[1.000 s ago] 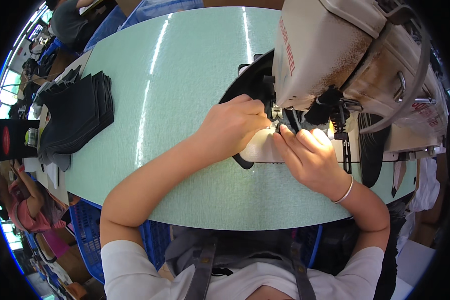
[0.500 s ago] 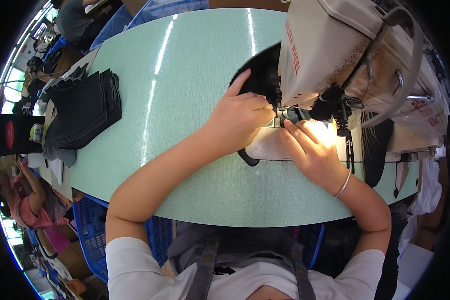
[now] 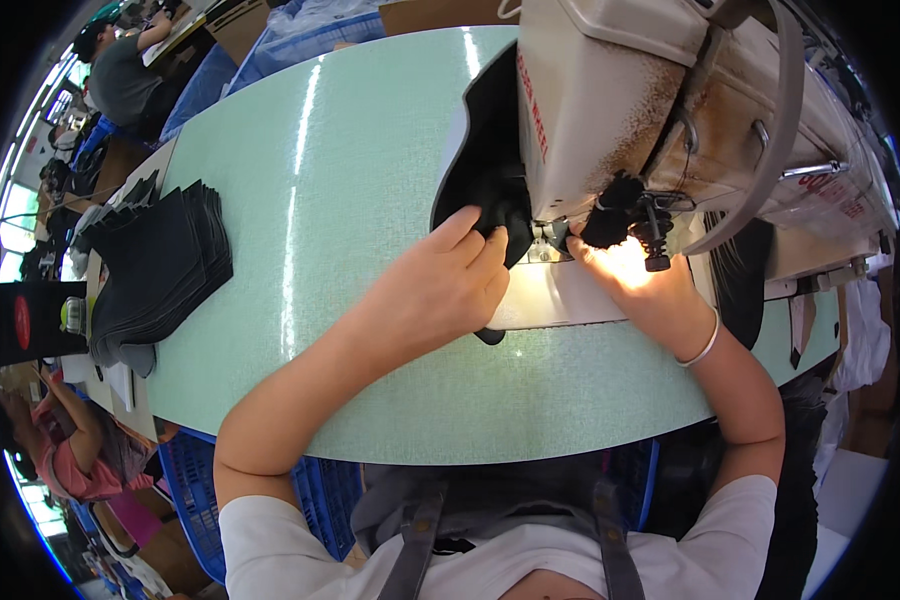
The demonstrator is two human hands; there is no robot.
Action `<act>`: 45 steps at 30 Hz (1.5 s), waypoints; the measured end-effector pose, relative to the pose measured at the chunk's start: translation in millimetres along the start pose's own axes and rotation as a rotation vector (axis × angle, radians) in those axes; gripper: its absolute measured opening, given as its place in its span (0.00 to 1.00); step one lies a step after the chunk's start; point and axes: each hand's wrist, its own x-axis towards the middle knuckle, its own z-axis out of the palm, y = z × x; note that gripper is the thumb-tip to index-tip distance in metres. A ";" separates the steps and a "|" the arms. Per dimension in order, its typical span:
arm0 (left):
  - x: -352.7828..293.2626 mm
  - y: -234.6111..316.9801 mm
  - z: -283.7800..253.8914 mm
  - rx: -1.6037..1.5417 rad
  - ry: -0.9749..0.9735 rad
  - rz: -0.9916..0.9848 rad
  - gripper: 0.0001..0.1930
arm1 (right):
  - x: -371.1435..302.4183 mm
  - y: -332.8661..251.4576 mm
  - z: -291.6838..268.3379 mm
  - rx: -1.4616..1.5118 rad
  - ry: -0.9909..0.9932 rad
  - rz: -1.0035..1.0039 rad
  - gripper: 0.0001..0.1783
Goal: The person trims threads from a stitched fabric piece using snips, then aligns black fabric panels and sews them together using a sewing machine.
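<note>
A large black sheet piece (image 3: 482, 140), curved along its outer edge, lies on the table and runs under the head of a cream sewing machine (image 3: 595, 110). My left hand (image 3: 445, 280) grips its near end with bent fingers, just left of the presser foot (image 3: 543, 240). To the right of the foot, my right hand (image 3: 655, 300) has its fingertips closed at a small dark part of the piece; the lamp's glare washes out some of those fingers. The needle point cannot be made out. Both hands rest close to the pale machine bed (image 3: 550, 308).
A stack of black cut pieces (image 3: 160, 270) lies at the left of the green table (image 3: 370, 180). More black layers (image 3: 740, 275) sit right of the machine. Blue crates (image 3: 190, 490) stand below the table edge. Other people (image 3: 130, 80) work at the far left.
The view has shifted slightly. More of the black piece shows left of the machine. My left hand's outstretched index finger has curled in, and the hand has drawn back a little from the foot.
</note>
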 end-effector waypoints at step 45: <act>4.9 6.3 -16.5 -0.354 -0.114 -0.107 0.15 | 2.5 12.0 -30.5 0.066 -0.215 -0.095 0.14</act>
